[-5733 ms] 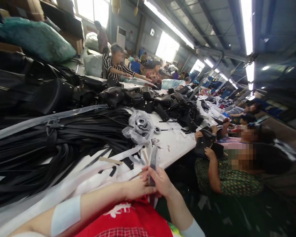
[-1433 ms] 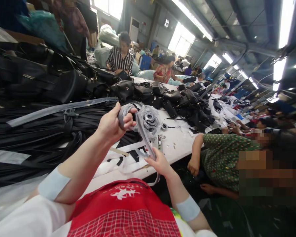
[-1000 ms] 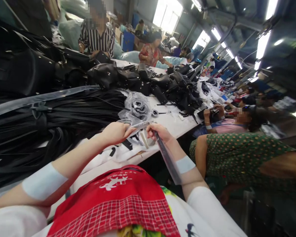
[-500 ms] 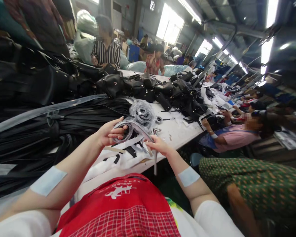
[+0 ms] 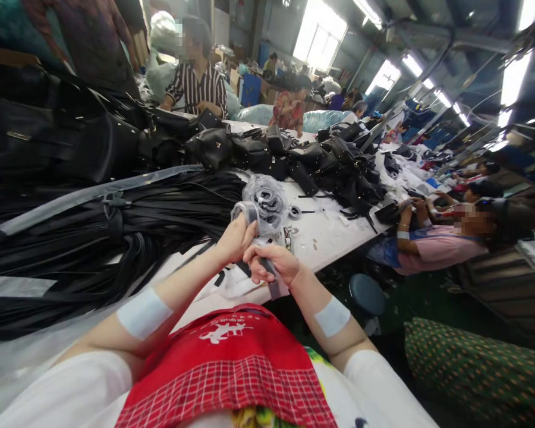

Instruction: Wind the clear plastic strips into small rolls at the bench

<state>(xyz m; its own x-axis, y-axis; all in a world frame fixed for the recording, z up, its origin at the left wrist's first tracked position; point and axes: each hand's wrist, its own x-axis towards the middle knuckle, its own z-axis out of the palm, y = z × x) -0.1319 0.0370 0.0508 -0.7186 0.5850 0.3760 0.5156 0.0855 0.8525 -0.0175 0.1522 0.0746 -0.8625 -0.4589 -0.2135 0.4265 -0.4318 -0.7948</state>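
Observation:
My left hand (image 5: 236,239) is wrapped round a coiled grey strap (image 5: 248,210) with a clear, shiny edge, probably plastic film. Close beside it, my right hand (image 5: 276,263) has its fingers curled on a length of the same grey strap, whose tail (image 5: 274,290) hangs below at the table edge. How the strap runs between the hands is partly hidden by the fingers. Just beyond my left hand lies a clear plastic bundle (image 5: 267,196) of coiled grey strips. A small roll (image 5: 295,211) sits to its right.
Long black straps (image 5: 62,232) are heaped at the left, tied in a bundle. Black bags (image 5: 258,151) line the back of the white table (image 5: 310,238). A blue stool (image 5: 367,294) stands at the right. Co-workers sit or stand around, one in a pink top (image 5: 446,241) at the right.
My left hand has moved right and turned over with the coil. My right hand has shifted slightly, and the hands are now close together. Green dotted cloth at the right has moved away.

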